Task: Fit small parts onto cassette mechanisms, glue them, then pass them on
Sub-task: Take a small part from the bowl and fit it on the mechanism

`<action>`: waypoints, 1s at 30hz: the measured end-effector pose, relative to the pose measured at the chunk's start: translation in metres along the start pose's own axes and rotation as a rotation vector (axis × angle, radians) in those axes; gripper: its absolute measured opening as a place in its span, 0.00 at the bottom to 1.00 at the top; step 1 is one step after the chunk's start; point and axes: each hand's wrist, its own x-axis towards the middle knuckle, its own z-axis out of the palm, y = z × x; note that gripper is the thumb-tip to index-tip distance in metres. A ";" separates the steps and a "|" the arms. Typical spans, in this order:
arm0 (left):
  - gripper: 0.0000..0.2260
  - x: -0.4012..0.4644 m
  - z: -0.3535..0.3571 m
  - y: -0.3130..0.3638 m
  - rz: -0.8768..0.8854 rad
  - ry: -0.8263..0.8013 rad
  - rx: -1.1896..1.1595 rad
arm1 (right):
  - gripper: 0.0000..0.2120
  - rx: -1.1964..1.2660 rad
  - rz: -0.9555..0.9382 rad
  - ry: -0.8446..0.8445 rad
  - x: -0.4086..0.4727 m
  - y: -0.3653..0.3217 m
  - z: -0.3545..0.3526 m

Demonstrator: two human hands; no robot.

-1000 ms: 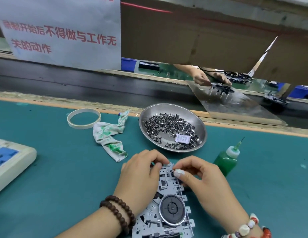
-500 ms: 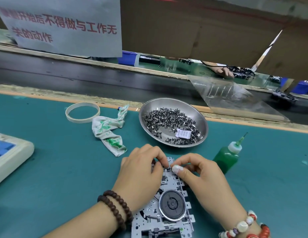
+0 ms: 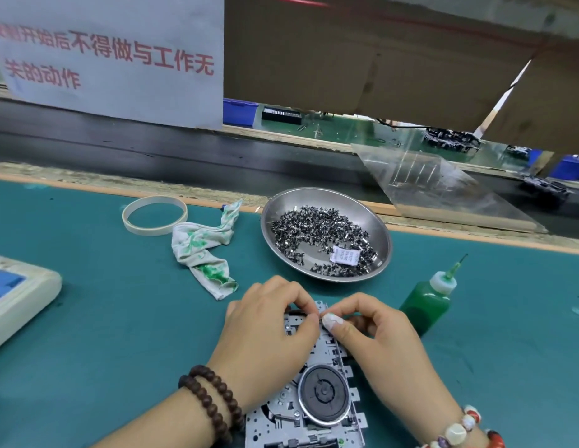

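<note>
I see my left hand (image 3: pixel 268 337) and right hand (image 3: pixel 378 344) meeting fingertip to fingertip at the far end of the cassette mechanism (image 3: pixel 314 392), fingers curled and pinching there; whatever they pinch is too small for me to make out. The mechanism is a pale perforated metal plate with a dark round wheel (image 3: pixel 323 395) near its close end, lying flat on the green mat (image 3: pixel 120 334) under both hands. Beyond my fingers sits a steel dish (image 3: pixel 372 218) of small metal parts (image 3: pixel 317 227); a green glue bottle (image 3: pixel 428 299) stands just beside my right hand.
</note>
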 end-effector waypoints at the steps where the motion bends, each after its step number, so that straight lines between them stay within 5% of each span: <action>1: 0.04 0.000 0.000 0.000 -0.002 0.000 0.003 | 0.06 0.004 -0.008 -0.003 0.000 0.000 0.000; 30: 0.07 0.001 -0.002 -0.003 0.014 -0.050 -0.007 | 0.09 0.192 0.081 -0.140 0.000 -0.004 0.001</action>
